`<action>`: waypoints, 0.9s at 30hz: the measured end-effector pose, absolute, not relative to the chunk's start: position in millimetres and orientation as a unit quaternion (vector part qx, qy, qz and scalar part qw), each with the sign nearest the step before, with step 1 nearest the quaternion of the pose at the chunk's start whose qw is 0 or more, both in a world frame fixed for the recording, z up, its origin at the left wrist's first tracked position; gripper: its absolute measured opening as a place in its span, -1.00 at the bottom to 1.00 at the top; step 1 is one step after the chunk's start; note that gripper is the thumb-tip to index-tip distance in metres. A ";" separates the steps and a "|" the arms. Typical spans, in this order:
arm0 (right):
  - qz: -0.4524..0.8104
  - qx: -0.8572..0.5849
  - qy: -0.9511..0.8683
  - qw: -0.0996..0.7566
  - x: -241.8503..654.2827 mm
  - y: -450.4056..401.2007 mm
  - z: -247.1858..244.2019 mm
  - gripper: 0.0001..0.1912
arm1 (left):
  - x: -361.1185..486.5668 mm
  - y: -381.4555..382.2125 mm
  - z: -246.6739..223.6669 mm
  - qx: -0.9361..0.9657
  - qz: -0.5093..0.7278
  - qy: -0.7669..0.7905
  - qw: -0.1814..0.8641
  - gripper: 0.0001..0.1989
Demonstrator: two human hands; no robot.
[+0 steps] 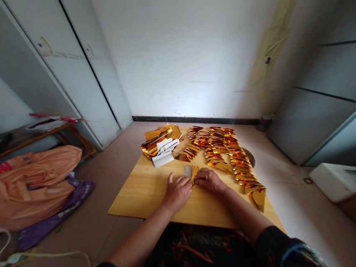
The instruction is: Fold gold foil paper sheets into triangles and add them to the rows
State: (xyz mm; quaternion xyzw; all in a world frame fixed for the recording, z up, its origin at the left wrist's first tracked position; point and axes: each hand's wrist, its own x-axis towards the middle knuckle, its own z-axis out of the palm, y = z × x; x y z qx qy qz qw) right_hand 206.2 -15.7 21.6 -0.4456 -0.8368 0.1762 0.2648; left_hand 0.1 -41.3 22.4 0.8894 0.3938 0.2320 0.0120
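Observation:
On the wooden table (146, 195), a small sheet of gold foil paper (194, 171) with a pale side showing lies between my hands. My left hand (178, 192) rests at its near left edge, thumb raised, fingertips pressed down on the paper. From the right, my right hand (210, 180) grips the same sheet with curled fingers. Rows of folded gold paper pieces (240, 165) stand to the right and behind. A stack of flat gold foil sheets (156, 140) lies at the back left, with white paper (163, 159) on it.
An orange bag (35, 185) and a purple bag (59, 212) lie on the floor at left, near a white cable (57, 253). A white foam box (340, 181) stands at right. Cabinets (62, 48) and a wall surround the table.

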 end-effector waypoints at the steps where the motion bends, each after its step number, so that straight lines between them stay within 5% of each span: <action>1: 0.173 -0.461 -0.832 0.255 203.9 -15.8 23.1 -0.82 | -1.2 -41.2 23.1 0.893 0.229 0.387 0.014 -0.82; 9: 0.182 -0.587 -0.760 0.211 187.7 -16.1 29.9 -0.84 | -2.2 -37.5 23.5 0.903 0.203 0.378 0.026 -0.77; 27: 0.203 -0.621 -0.739 0.165 184.3 -12.2 37.7 -0.84 | -7.0 -35.6 16.7 0.915 0.192 0.355 0.024 -0.66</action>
